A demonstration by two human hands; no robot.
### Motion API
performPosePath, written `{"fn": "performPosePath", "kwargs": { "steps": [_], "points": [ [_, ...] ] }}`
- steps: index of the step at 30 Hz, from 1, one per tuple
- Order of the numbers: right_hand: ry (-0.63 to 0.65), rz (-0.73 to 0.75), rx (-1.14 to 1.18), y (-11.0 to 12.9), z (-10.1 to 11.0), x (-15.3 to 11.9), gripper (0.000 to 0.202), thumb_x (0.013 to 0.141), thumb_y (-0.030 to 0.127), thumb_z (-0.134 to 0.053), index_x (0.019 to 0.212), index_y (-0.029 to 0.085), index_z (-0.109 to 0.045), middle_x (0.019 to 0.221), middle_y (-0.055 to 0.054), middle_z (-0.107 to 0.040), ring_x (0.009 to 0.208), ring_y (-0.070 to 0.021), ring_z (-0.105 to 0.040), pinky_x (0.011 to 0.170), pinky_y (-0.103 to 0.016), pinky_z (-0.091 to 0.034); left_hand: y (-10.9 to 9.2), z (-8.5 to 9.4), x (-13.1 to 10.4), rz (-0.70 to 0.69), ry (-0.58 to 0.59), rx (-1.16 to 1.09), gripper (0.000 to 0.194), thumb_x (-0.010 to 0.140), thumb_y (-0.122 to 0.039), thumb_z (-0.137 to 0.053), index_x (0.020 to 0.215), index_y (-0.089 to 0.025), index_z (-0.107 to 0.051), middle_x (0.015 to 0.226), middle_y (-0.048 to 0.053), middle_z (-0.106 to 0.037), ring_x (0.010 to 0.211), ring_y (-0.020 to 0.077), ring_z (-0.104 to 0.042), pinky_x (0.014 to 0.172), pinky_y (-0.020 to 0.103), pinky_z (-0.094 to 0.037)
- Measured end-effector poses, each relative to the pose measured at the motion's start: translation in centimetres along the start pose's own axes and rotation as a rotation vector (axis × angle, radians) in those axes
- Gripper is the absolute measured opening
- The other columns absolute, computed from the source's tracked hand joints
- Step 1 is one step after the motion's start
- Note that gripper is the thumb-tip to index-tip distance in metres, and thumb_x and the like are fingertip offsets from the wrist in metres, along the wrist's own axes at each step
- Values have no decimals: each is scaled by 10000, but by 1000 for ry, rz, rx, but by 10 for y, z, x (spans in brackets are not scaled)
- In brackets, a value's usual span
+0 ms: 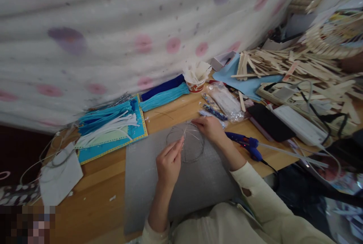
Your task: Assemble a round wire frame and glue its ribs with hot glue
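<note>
A thin round wire frame point(203, 148), with wires crossing near its middle, is held over the grey mat point(141, 183). My left hand point(169, 162) is closed, its fingertips pinching the wires near the centre of the ring. On the far right side of the ring, my right hand point(210, 128) is closed too, thumb and finger pinching a wire at the upper edge. Just right of that hand lies a blue glue gun point(244, 140) with a small red light.
Blue and white pipe cleaners point(109, 125) lie on a blue board point(143, 126) at left. A paper cup point(196, 81) stands by the curtain. Wooden sticks point(272, 62), a black phone point(270, 122) and cables fill the right side. Loose wire and white card point(61, 177) lie far left.
</note>
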State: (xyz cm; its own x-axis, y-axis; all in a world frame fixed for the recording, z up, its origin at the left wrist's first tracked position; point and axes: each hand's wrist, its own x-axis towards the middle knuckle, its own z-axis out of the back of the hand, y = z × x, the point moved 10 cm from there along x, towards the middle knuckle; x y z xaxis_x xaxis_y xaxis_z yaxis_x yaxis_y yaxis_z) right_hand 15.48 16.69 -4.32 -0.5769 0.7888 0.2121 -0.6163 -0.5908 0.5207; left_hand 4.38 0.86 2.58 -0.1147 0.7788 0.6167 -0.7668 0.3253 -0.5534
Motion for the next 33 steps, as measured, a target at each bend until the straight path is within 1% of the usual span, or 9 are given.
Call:
{"fn": "performPosePath", "kwargs": {
  "steps": [4,8,12,15,18,22,27,33],
  "points": [
    [5,-6,2,-2,-1,0,270,927,222,-549,1087,234,-766,998,-89,-780,889,-206,-718,768,-271,-480,-5,0,4,-5,9,22,399,899,-27,-538,1202,-236,-692,1010,60,-779,857,135,-747,792,232,-614],
    [16,-12,1,-2,-1,1,263,920,213,-563,1082,225,-769,1006,-96,-778,894,-220,-720,766,-282,-480,-8,2,5,-24,1,52,392,893,-22,-540,1188,-225,-700,1005,64,-780,856,132,-747,798,224,-608],
    [32,-3,7,-1,-2,1,264,917,205,-568,1084,240,-768,1005,-80,-780,896,-211,-721,768,-273,-474,-3,7,-1,-4,-35,39,401,883,-8,-548,1181,-228,-704,992,61,-781,847,131,-745,779,219,-611],
    [30,-8,7,-1,-2,1,260,925,215,-556,1067,223,-774,983,-91,-782,879,-215,-720,759,-278,-470,0,8,-4,8,-51,8,400,884,-7,-551,1180,-227,-704,987,63,-782,828,126,-742,761,212,-610],
    [24,-10,11,-2,-2,0,255,927,217,-556,1055,209,-776,979,-99,-781,885,-211,-716,764,-274,-469,2,6,-3,18,-53,-26,397,889,-6,-546,1178,-226,-705,977,64,-782,815,117,-740,766,205,-606],
    [7,-15,9,-3,0,0,257,923,215,-554,1051,222,-776,985,-92,-781,884,-205,-710,776,-272,-466,4,2,-1,29,-54,-51,393,896,-19,-548,1182,-239,-703,961,55,-783,804,112,-738,761,202,-604],
    [-5,-27,4,-5,0,-1,265,933,235,-538,1051,239,-775,977,-85,-781,879,-203,-708,770,-271,-466,9,-2,1,35,-41,-55,376,889,-30,-563,1168,-235,-711,961,64,-783,827,132,-739,766,229,-610],
    [-3,-37,-1,-7,-1,0,264,923,221,-548,1060,233,-773,994,-88,-780,889,-212,-716,769,-278,-475,11,-3,1,38,-42,-80,392,882,-9,-545,1156,-231,-717,981,69,-781,831,135,-744,767,238,-612]
  ]
}}
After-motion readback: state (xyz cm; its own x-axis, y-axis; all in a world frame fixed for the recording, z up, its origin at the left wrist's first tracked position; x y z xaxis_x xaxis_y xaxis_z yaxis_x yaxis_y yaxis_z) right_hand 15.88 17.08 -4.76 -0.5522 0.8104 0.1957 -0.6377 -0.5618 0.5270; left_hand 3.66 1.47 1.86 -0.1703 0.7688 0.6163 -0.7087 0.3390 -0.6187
